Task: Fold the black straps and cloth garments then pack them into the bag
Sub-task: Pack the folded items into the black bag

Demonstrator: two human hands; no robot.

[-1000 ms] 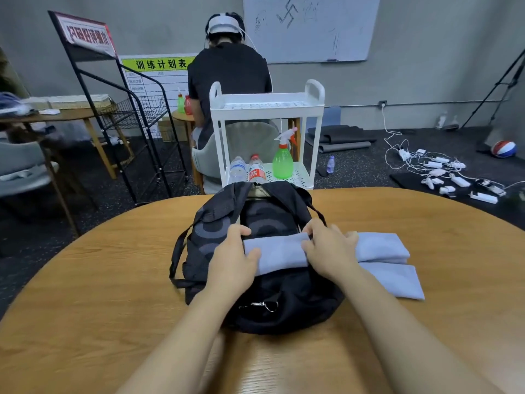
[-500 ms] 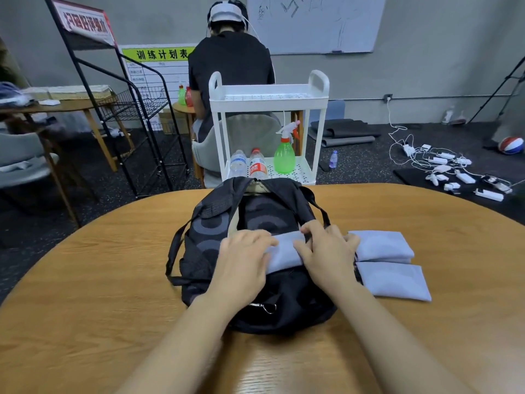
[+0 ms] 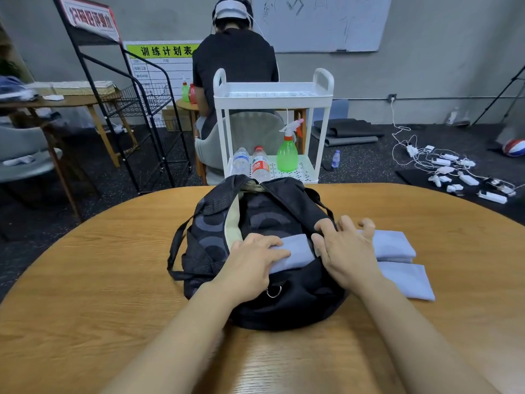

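While the black bag [image 3: 255, 251] lies on the round wooden bench [image 3: 99, 280] with its long axis running away from the wearer and its strap end pointing toward the white cart [image 3: 272, 92], a folded pale blue cloth [image 3: 298, 248] lies crosswise over the bag's near half, long axis left to right. Left hand [image 3: 250, 263] rests flat on the left end of this cloth, fingers extended and pointing right, so its grip is unclenched and pressing rather than pinching. Right hand [image 3: 345, 251] lies over the cloth's right part, fingers spread and reaching toward the bag's opening; its fingertips touch a black strap [image 3: 298, 206], and whether the thumb pinches the cloth cannot be told. Two more folded cloths [image 3: 397, 260] lie stacked on the bench just beside the bag's right flank, the same left-to-right alignment, the lower one projecting toward the wearer. Behind the bench, the cart's lower shelf carries two water bottles [image 3: 251, 163] and a green spray bottle [image 3: 287, 155].
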